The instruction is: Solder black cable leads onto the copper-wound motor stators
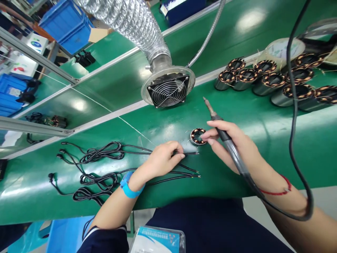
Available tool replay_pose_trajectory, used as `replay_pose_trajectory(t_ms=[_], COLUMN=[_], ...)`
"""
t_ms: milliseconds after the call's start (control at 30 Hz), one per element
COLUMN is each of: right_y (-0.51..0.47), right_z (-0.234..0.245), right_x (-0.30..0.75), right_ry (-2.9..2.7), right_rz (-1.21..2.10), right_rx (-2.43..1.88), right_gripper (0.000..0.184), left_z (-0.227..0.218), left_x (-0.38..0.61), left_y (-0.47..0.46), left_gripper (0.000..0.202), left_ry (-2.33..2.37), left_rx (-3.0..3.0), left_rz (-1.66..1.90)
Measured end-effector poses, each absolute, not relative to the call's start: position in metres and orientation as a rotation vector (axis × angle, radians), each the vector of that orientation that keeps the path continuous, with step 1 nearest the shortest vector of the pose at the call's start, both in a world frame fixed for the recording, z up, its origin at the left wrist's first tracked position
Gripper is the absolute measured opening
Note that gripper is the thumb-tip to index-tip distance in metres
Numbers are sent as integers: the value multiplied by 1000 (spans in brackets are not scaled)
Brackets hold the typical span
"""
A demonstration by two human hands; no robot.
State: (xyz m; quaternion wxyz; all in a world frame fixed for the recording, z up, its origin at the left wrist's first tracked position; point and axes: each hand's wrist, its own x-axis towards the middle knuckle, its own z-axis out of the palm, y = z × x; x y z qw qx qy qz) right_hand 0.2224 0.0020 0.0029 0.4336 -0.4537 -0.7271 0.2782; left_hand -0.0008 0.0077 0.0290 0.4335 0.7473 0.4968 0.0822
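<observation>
My right hand (231, 144) is closed round a soldering iron (229, 142), whose tip points up and away. The fingertips of that hand are at the right rim of a small motor stator (194, 141) with copper windings, which stands on the green bench. Left of the stator, my left hand (167, 158) has its thumb and fingers curled together over a black power cord (191, 153), and the cord's stripped end sticks out past them. More black cords (96, 181) lie coiled to the left, their free ends (195, 175) running under my left wrist.
A fume extractor fan (168, 92) on a foil duct (131, 26) hangs over the bench (163, 123). Several stators (272, 82) stand at the right by a tape roll (283, 49). The iron's cable (293, 116) loops over my right forearm. Blue crates (64, 23) stand far left.
</observation>
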Motion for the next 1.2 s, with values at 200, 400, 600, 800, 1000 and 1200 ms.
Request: replay_pose_trajectory(t_ms=[200,400,600,800,1000,1200], right_y=[-15,-8,-6,-8,-9,-10], right_z=[27,21,9,10,14,12], right_x=[190,175,168,167,171,176], right_ry=[-1633,-1456,-1274,-1362,-1548,-1603], right_rz=[885,1034,1241,1172,1020,953], right_rx=[-1038,-1010,-948,-909,-923,-988], right_gripper=[41,39,45,45,36,38], left_z=[39,33,33,36,39,37], left_x=[-14,-14,-14,-7,-8,2], left_y=[7,5,10,10,12,17], left_gripper=[10,13,45,45,40,15], left_ry=[1239,1167,1099,1102,931,1027], left_rx=[1643,1575,1674,1716,1370,1141], left_rz=[540,681,667,555,402,520])
